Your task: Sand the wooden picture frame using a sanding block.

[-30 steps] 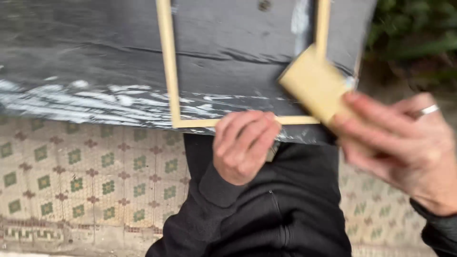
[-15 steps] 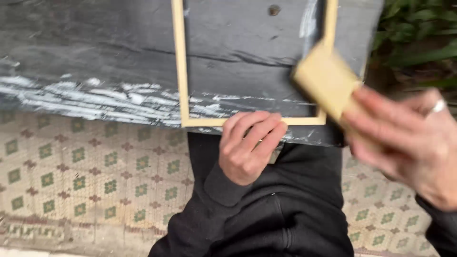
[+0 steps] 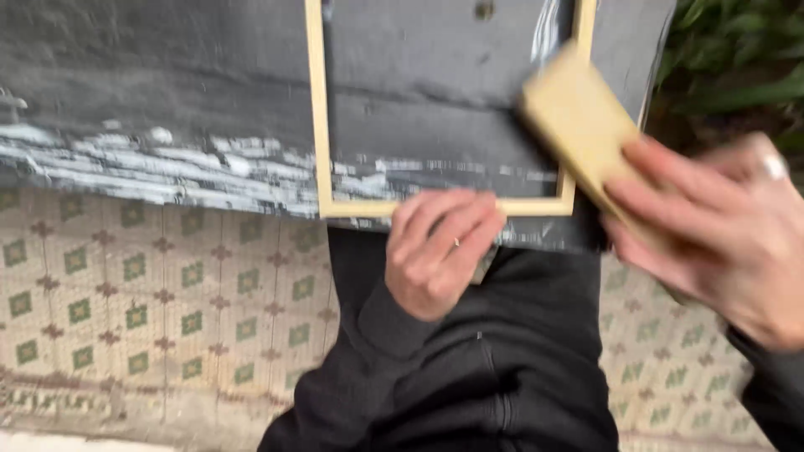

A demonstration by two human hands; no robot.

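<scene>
Roughly centred: left hand (image 3: 440, 251) curled over the lower rail of a pale wooden frame (image 3: 316, 125), fingers closed, pinning it at the front edge of a dark, paint-streaked worktop (image 3: 151, 92). Right side of frame: right hand (image 3: 720, 243), blurred, fingers wrapped around a tan block (image 3: 578, 125), holding it by the lower right end. Block tilted, long axis running from upper left to lower right, upper end lying against or just over the frame's right rail near its lower right corner; contact not certain because of blur. Frame rail just left of and under the block, so right hand nearer that rail, left hand nearer the bottom rail. Frame's long sides running up out of the top of the picture; top rail not in view.

Counts: one frame, one block, two hands, one ring on each hand. Below: black sleeves and trousers, patterned green-and-cream tiled floor (image 3: 126, 285) at lower left, green leaves (image 3: 737, 59) at upper right.
</scene>
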